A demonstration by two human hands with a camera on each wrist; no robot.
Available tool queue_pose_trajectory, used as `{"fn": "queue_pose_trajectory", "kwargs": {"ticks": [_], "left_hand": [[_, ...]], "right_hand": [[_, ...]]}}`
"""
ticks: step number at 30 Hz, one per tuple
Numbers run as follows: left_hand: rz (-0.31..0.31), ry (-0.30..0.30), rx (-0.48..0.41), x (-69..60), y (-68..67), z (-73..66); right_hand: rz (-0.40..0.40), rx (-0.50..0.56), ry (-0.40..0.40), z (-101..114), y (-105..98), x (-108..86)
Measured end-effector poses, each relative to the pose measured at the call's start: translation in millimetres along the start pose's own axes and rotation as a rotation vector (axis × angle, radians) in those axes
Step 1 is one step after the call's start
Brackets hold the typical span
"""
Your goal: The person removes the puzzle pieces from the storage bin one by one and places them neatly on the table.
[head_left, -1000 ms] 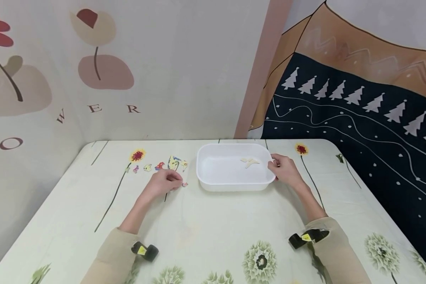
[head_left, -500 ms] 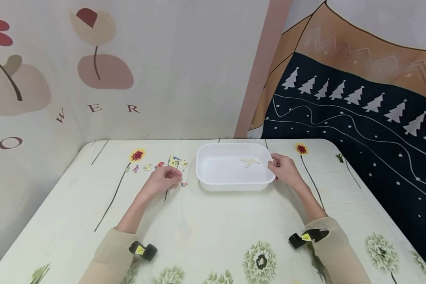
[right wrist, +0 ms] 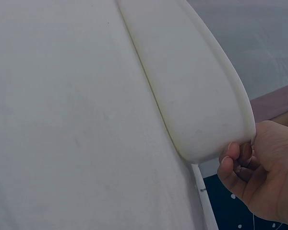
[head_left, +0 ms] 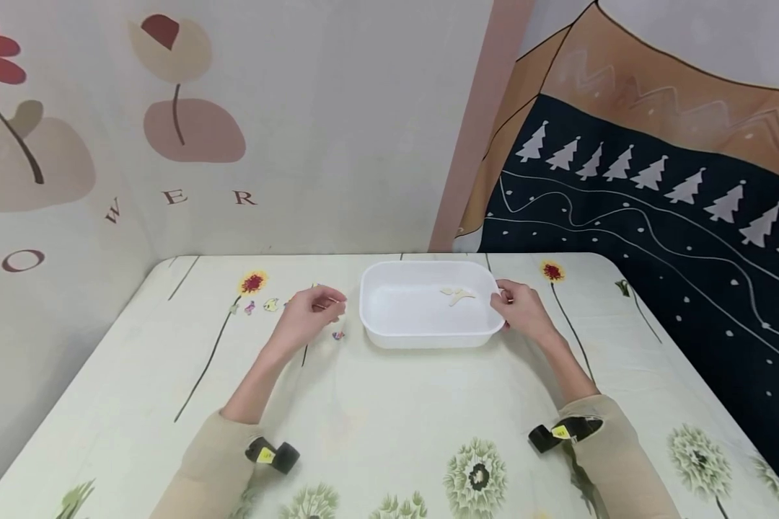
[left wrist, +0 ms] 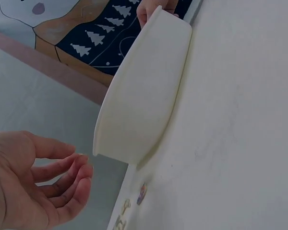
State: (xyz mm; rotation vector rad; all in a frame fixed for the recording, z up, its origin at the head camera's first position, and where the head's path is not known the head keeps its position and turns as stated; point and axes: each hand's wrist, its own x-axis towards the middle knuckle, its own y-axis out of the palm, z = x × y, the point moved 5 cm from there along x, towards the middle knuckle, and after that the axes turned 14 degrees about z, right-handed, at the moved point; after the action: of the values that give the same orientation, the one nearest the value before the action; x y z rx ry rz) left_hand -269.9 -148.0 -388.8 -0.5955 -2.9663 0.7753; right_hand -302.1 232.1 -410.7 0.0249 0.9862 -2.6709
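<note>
"What's nearest?"

"A bright scrap (head_left: 338, 336), just left of the tub (head_left: 402, 343) — both on the cloth (head_left: 389, 418)."

"Hands?"

"Left hand (head_left: 308, 317) beside the tub's left end, thumb and fingertips close; can't tell if they hold anything. Right hand (head_left: 522, 310) pinches its right end."

"The tub?"

"Mouth up, long axis left to right — smooth white plastic, round corners, thin pale slips (head_left: 459, 298) inside."

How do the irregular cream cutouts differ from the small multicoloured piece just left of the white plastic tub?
The irregular cream cutouts lie inside the white plastic tub; the small multicoloured piece lies outside, on the flower-print tablecloth. The cutouts look plain and pale, while the piece shows red and blue. Both are small and lie untouched.
</note>
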Motion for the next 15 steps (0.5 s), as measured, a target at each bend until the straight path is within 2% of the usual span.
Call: {"fn": "queue_pose_trajectory", "kwargs": {"ticks": [7, 15], "left_hand": [[-0.043, 0.076, -0.077, 8.1, 7.8, -28.1], [-0.035, 0.148, -0.141, 17.3, 23.5, -47.0]], "right_hand": [[0.005, 0.002, 0.014, -1.5, -0.3, 0.5], [0.004, 0.002, 0.012, -1.5, -0.4, 1.8]]}}
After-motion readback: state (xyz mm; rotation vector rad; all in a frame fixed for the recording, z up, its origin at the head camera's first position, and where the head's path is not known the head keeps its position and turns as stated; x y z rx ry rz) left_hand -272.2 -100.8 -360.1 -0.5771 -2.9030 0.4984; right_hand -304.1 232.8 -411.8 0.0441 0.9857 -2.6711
